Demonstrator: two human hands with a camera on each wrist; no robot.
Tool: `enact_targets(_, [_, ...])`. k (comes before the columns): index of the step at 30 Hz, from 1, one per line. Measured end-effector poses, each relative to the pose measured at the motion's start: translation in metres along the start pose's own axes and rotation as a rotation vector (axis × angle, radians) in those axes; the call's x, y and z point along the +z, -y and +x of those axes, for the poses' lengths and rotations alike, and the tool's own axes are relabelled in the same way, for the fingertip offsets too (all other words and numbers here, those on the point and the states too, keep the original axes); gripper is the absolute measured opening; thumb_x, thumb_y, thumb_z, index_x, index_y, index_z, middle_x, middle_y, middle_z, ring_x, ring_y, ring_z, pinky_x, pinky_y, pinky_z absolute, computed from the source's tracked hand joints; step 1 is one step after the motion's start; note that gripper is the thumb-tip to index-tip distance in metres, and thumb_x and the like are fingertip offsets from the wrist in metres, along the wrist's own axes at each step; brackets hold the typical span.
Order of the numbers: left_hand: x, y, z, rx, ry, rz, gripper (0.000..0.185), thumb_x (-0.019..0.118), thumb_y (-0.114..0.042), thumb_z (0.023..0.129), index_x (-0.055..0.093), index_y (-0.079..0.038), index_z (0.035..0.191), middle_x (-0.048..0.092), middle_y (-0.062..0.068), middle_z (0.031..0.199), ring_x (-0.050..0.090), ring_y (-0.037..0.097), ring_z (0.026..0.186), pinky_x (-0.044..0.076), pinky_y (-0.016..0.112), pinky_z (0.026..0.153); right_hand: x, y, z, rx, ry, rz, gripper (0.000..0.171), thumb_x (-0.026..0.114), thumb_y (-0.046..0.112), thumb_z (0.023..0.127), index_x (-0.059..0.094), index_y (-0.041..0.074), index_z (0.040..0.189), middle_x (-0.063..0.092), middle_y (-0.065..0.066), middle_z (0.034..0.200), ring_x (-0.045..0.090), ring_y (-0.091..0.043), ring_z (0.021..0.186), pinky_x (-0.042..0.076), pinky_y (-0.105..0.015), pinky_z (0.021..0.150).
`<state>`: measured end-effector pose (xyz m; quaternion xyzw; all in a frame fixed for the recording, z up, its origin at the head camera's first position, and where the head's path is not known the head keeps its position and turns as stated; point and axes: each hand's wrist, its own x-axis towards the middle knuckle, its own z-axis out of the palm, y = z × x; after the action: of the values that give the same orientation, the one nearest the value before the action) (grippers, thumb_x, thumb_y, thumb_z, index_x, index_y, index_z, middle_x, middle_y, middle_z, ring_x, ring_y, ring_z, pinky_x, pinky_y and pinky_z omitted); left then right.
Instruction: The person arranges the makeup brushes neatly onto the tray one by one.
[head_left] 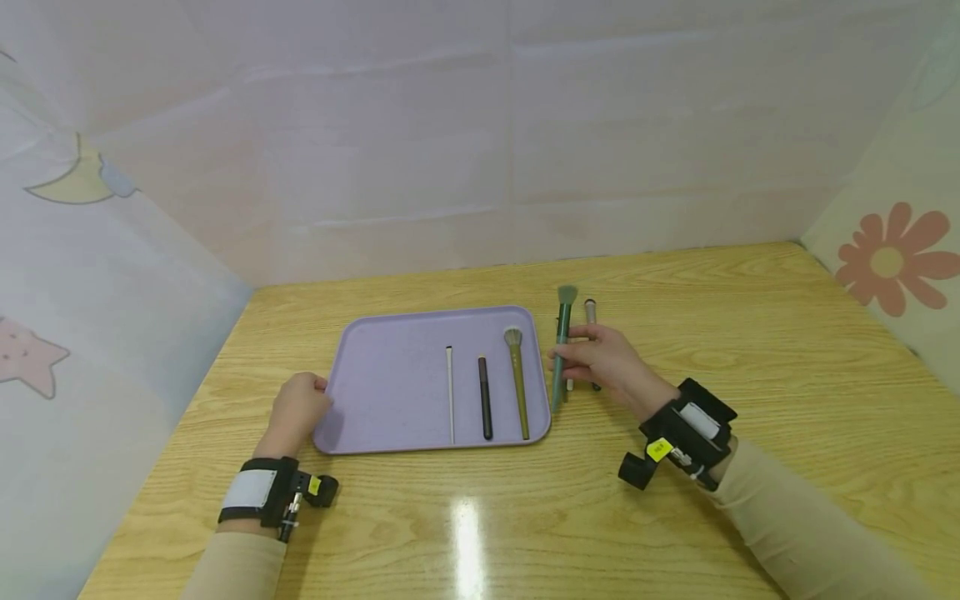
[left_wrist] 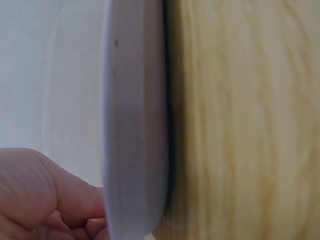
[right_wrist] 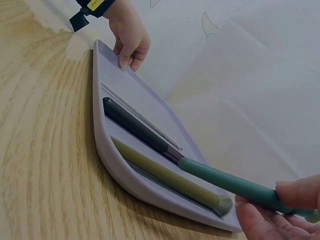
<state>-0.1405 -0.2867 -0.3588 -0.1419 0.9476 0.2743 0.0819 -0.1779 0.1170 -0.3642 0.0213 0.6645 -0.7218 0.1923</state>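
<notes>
One wooden table [head_left: 750, 350]. One lilac tray [head_left: 390, 375], left hand [head_left: 298, 410] curled on its left rim. Three brushes on tray: olive brush [head_left: 518, 379], black brush [head_left: 485, 398], white brush [head_left: 450, 392]. Right hand [head_left: 600, 360] grip clamped on teal brush [head_left: 561, 346], just right of tray; two more brushes [head_left: 590, 312] behind it.

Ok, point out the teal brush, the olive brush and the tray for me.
teal brush [head_left: 560, 350], head view, mid handle.
olive brush [head_left: 519, 392], head view, handle.
tray [head_left: 390, 375], head view, bare floor left of the brushes.
</notes>
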Motion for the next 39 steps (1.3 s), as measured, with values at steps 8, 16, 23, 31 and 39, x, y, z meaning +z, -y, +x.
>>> enact_targets(8, [0.0, 0.0, 0.0, -0.01, 0.001, -0.004, 0.035, 0.047, 0.005, 0.086, 0.053, 0.021, 0.116, 0.056, 0.036, 0.112, 0.058, 0.042, 0.097, 0.05, 0.05, 0.081, 0.007, -0.003, 0.002, -0.008, 0.002, 0.01, 0.046, 0.054, -0.001, 0.096, 0.033, -0.016, 0.134, 0.069, -0.017, 0.099, 0.07, -0.016, 0.081, 0.056, -0.027, 0.073])
enact_targets(16, [0.001, 0.0, 0.0, -0.022, 0.004, -0.004, 0.035, 0.047, 0.005, 0.086, 0.053, 0.021, 0.117, 0.056, 0.036, 0.112, 0.058, 0.042, 0.097, 0.05, 0.05, 0.081, 0.014, -0.004, 0.003, -0.001, 0.014, 0.03, 0.049, 0.054, -0.002, 0.096, 0.031, -0.017, 0.136, 0.07, -0.012, 0.093, 0.07, -0.014, 0.078, 0.056, -0.029, 0.074])
enact_targets(23, [0.0, 0.0, 0.0, -0.029, 0.005, -0.003, 0.035, 0.047, 0.005, 0.086, 0.053, 0.021, 0.117, 0.056, 0.036, 0.111, 0.058, 0.042, 0.096, 0.051, 0.049, 0.08, 0.019, -0.006, 0.004, -0.005, 0.027, 0.032, 0.051, 0.054, -0.003, 0.095, 0.028, -0.016, 0.137, 0.069, -0.014, 0.095, 0.07, -0.015, 0.08, 0.056, -0.029, 0.073])
enact_targets(31, [0.001, 0.0, 0.001, -0.026, 0.006, 0.0, 0.035, 0.047, 0.005, 0.086, 0.052, 0.02, 0.117, 0.056, 0.036, 0.11, 0.058, 0.042, 0.096, 0.05, 0.05, 0.08, 0.025, -0.009, 0.005, -0.003, 0.023, -0.011, 0.042, 0.055, -0.002, 0.095, 0.038, -0.016, 0.13, 0.067, -0.026, 0.106, 0.07, -0.02, 0.082, 0.056, -0.029, 0.071])
enact_targets(39, [0.001, 0.001, 0.002, -0.023, 0.006, 0.001, 0.034, 0.048, 0.005, 0.087, 0.053, 0.02, 0.116, 0.057, 0.035, 0.109, 0.058, 0.041, 0.095, 0.051, 0.049, 0.079, 0.03, -0.01, 0.007, 0.009, 0.012, -0.021, 0.038, 0.056, -0.002, 0.094, 0.042, -0.015, 0.127, 0.069, -0.022, 0.101, 0.069, -0.015, 0.074, 0.056, -0.025, 0.067])
